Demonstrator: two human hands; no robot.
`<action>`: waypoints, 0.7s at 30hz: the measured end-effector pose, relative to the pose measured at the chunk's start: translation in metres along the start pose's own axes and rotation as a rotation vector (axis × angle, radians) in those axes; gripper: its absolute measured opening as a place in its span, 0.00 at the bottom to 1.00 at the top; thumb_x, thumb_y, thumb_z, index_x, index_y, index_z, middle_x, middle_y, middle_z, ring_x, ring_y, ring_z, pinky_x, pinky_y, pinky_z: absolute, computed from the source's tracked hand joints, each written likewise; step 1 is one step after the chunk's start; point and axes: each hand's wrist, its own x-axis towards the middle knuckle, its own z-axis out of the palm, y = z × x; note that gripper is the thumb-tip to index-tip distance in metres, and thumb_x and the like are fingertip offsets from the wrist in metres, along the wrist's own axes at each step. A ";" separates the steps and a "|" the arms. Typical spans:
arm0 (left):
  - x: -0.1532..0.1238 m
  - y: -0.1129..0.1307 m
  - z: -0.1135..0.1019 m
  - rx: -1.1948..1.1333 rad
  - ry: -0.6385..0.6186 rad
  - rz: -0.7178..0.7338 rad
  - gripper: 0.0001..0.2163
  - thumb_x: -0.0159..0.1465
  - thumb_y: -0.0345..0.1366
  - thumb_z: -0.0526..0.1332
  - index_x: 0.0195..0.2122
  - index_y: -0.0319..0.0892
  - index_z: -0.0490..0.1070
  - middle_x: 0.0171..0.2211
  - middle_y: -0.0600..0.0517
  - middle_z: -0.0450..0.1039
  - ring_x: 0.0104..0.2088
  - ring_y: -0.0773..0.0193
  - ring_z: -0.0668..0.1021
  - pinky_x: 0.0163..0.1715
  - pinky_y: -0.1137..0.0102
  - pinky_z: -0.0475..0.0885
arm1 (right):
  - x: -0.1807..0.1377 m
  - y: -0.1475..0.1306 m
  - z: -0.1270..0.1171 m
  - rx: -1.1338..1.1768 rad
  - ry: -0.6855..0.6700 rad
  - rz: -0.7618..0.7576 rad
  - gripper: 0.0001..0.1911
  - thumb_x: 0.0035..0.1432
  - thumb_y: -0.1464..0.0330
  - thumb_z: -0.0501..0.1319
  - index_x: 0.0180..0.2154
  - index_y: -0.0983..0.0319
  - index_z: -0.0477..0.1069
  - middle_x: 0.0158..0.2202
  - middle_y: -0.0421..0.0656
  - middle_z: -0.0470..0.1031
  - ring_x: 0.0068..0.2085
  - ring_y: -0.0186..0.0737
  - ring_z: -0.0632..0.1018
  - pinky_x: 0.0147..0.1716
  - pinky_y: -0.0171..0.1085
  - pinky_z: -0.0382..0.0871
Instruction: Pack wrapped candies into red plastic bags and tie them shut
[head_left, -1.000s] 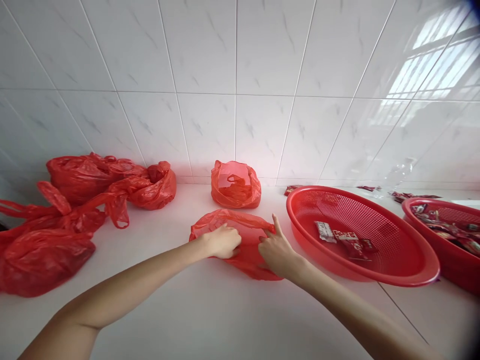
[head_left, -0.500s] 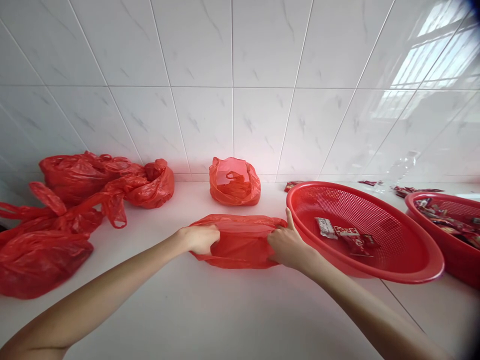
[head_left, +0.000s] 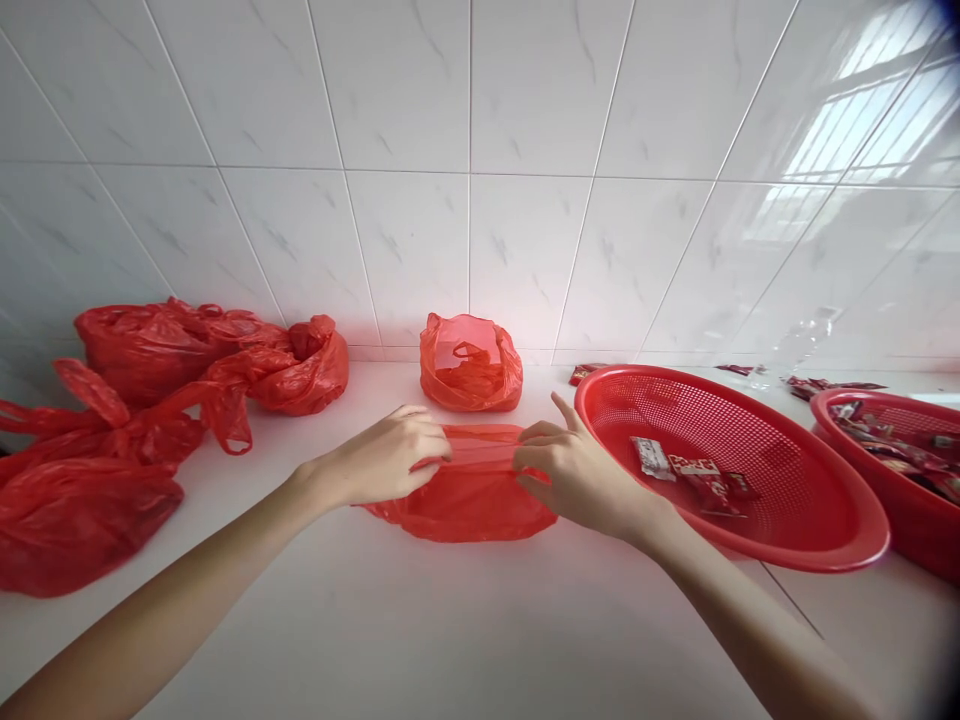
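Observation:
A thin red plastic bag lies low on the white surface in front of me, its upper edge stretched between my hands. At its left side, my left hand is closed, with the fingertips curled and pinching the edge of the bag. My right hand grips the opposite side with bent fingers, while one finger points up and away from the bag. The fingertips are partly hidden in the folds. Just behind the bag stands another red plastic bag, its mouth spread open.
On the right, a large red plastic colander leans, with several small wrapped packets inside. Beyond it sits a second red basket of packets. Tied, filled red bags are heaped at left. A tiled wall closes off the back.
Both hands have come out of the bag's mouth and now hold its upper edge. The bag has flattened and its sides have drawn in. My left wrist is higher.

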 end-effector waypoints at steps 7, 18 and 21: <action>0.009 -0.032 0.042 -0.009 -0.090 -0.037 0.11 0.62 0.26 0.55 0.34 0.45 0.75 0.35 0.52 0.78 0.40 0.59 0.76 0.51 0.65 0.65 | 0.023 0.010 0.064 -0.127 -0.191 0.036 0.05 0.61 0.71 0.59 0.38 0.64 0.75 0.33 0.46 0.79 0.53 0.50 0.74 0.66 0.66 0.39; 0.013 -0.050 0.069 -0.094 -0.214 -0.206 0.26 0.59 0.38 0.63 0.61 0.53 0.68 0.67 0.44 0.59 0.67 0.47 0.61 0.66 0.40 0.42 | 0.016 0.025 0.077 -0.104 -0.389 0.127 0.38 0.53 0.60 0.69 0.61 0.67 0.63 0.50 0.57 0.76 0.70 0.63 0.53 0.64 0.71 0.33; 0.019 -0.049 0.074 -0.109 -0.179 -0.197 0.14 0.67 0.41 0.56 0.50 0.49 0.76 0.63 0.42 0.66 0.67 0.50 0.62 0.65 0.37 0.42 | 0.012 0.028 0.080 -0.061 -0.381 0.140 0.40 0.56 0.57 0.66 0.64 0.69 0.60 0.52 0.58 0.75 0.71 0.63 0.48 0.64 0.70 0.33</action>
